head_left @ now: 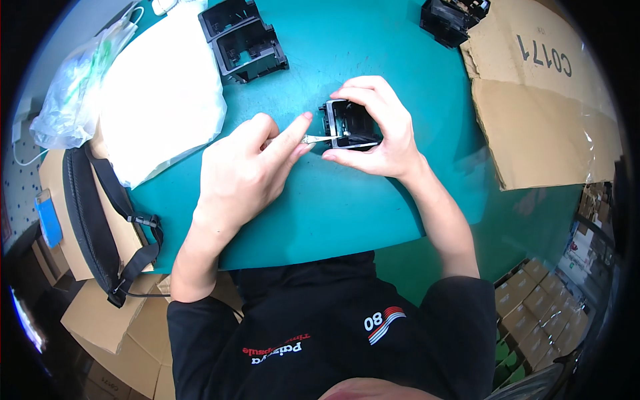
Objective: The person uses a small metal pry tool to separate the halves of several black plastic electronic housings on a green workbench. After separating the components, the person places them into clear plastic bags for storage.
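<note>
My right hand [390,127] grips a black plastic housing [363,143], thumb along its near side and fingers over its far side. The housing is box-shaped, and its open side faces up. From the left, my left hand [250,160] pinches slim silver tweezers [320,139] between thumb and fingers. Their tip reaches over the rim into the housing, beside a small light-coloured part inside. What exactly the tip touches is too small to make out. Both hands are just above the green table mat [320,213].
More black housings [250,50] stand at the far left, and another black part [450,20] at the far right. A white bag [163,87] covers the left side, with a black strap [93,213] nearer me. Flattened cardboard [533,120] lies on the right.
</note>
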{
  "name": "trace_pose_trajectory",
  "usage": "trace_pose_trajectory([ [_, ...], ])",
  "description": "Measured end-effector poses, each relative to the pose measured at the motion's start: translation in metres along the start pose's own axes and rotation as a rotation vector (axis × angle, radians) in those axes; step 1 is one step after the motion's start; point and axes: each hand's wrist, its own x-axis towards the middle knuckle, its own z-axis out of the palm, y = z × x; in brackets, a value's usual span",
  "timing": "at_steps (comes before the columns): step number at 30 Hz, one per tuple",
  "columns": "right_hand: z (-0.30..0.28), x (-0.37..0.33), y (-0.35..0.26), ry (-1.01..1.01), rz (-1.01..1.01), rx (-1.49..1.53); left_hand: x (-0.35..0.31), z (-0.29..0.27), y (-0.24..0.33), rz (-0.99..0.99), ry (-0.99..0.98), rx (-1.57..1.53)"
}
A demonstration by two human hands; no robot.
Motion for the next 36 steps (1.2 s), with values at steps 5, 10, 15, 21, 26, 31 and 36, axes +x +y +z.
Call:
trace_pose_trajectory([
  [5,0.003,0.000,0.002,0.001,-0.027,0.009,0.000,0.001,0.001,0.000,-0.011,-0.014],
  [10,0.006,0.001,0.004,0.024,-0.036,-0.008,0.000,-0.003,0.002,-0.012,-0.046,-0.061],
  [15,0.007,0.000,0.006,0.033,-0.031,0.001,0.001,-0.004,0.003,-0.039,-0.066,-0.077],
  [21,0.008,-0.001,0.008,0.037,-0.024,0.021,0.004,-0.008,0.005,-0.058,-0.100,-0.063],
  [26,0.007,0.001,0.006,0.025,-0.016,0.026,0.006,-0.011,0.009,-0.096,-0.133,-0.052],
  [31,0.008,0.001,0.008,0.024,-0.020,0.027,0.012,-0.010,0.005,-0.097,-0.165,0.015],
  [36,0.008,0.000,0.009,0.030,-0.029,0.024,0.012,-0.010,0.008,-0.101,-0.153,0.005],
])
